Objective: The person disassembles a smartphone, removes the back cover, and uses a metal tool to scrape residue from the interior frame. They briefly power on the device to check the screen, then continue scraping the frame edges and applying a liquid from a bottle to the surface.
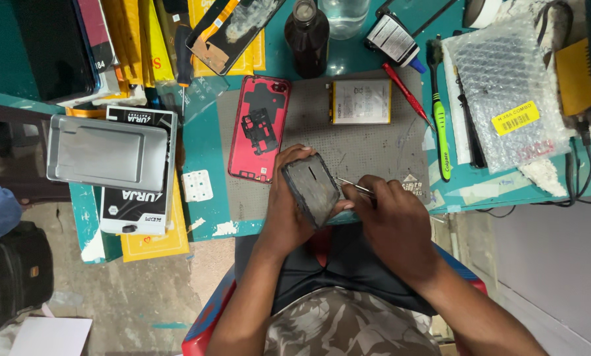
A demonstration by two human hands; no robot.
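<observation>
My left hand (287, 204) grips a dark phone body (312, 188), tilted on edge above the front of the grey work mat (368, 148). My right hand (394, 221) pinches thin metal tweezers (356, 187), whose tips touch the phone's right edge. A red phone back cover (259, 127) lies on the mat's left side. A phone battery with a yellow border (360, 101) rests at the mat's far middle.
A dark bottle (308, 36), a green toothbrush (440, 115), a red-handled tool (407, 92) and bubble wrap (506, 86) sit at the back and right. A grey metal box (107, 153) lies on cartons at left. A black bag (12, 273) stands on the floor.
</observation>
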